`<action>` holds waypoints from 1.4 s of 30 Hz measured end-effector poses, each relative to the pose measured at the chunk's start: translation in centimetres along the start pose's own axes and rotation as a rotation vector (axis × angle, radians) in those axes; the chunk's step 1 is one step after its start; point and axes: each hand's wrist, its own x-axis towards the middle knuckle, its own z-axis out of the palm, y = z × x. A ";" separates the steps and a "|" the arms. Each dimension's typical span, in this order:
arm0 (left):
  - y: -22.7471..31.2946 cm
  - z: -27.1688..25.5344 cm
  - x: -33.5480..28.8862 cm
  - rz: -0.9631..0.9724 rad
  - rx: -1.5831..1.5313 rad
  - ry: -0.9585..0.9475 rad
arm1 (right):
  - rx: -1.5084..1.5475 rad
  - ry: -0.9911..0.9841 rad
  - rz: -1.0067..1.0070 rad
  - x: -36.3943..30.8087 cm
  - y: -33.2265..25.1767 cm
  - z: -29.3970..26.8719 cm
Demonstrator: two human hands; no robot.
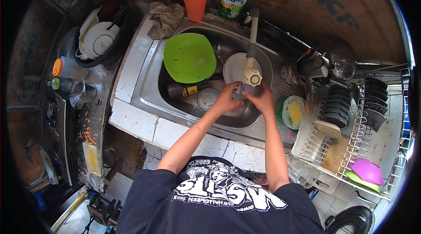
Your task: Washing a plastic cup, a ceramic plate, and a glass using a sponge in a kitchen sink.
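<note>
Beneath the tap (253, 76), my right hand (263, 101) is closed on a greyish-purple, rounded vessel, perhaps a cup (251, 89); the tap's head partly hides it. Close to its left side is my left hand (226, 100), thumb and fingers apart with nothing visible between them. Both hands are over the steel sink (151, 74). Behind them in the basin is a white plate (232, 68). To the left lie a bright green square plate (189, 58) with food bits on it and a dark cup with a yellow label (177, 91).
An orange cup (194, 3), a green pouch (232, 5) and a crumpled cloth (165, 20) stand along the back. Right of the sink are a tub with a yellow sponge (294, 113) and a wire dish rack (351, 150). At left, a dark basin (94, 63) holds dishes.
</note>
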 end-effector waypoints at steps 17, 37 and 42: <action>1.2 -0.4 -0.1 0.038 -0.041 0.056 | -0.014 -0.199 0.058 -0.3 -2.3 -0.4; -0.9 1.6 -0.8 -0.443 -1.262 -0.065 | 0.089 0.012 0.205 0.4 3.5 3.8; 0.9 2.8 -0.7 -0.436 -0.904 0.210 | -0.015 0.223 0.072 -0.5 4.9 5.2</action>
